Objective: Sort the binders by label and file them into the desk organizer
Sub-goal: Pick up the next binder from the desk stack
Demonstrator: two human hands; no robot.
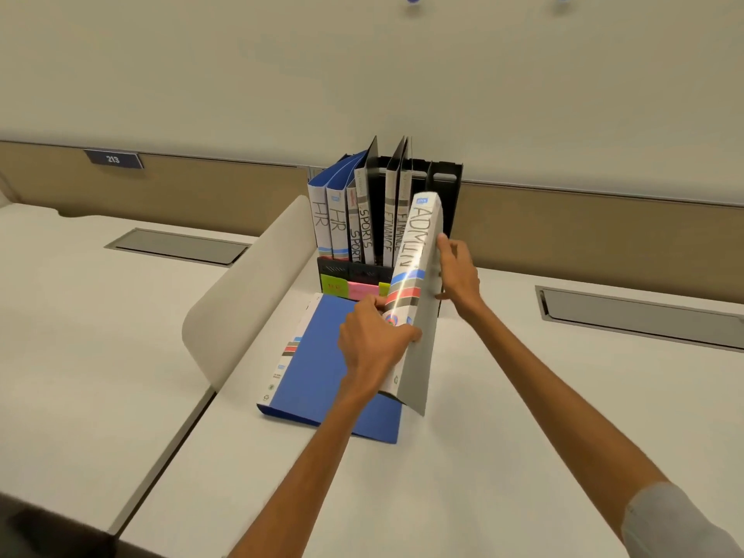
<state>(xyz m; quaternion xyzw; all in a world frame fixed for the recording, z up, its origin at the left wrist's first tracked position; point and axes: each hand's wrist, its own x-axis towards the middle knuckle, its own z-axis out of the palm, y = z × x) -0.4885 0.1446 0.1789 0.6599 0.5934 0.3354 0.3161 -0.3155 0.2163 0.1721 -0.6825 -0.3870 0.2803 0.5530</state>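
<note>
A grey binder labelled ADMIN (pixel 414 251) is tilted in the air, its top end leaning toward the right slot of the black desk organizer (pixel 453 183). My left hand (pixel 374 340) grips its lower spine. My right hand (pixel 459 271) holds its right cover near the middle. In the organizer stand two blue HR binders (pixel 328 219), two SPORTS binders (pixel 364 231) and two FINANCE binders (pixel 392 231). A blue binder (pixel 318 372) lies flat on the desk in front of the organizer, partly under my left hand.
Coloured sticky notes (pixel 350 287) line the organizer's front. A curved white divider panel (pixel 249 300) stands left of the binders. Grey cable hatches are set into the desk at left (pixel 177 245) and right (pixel 644 312). A low partition wall (pixel 583 227) runs behind.
</note>
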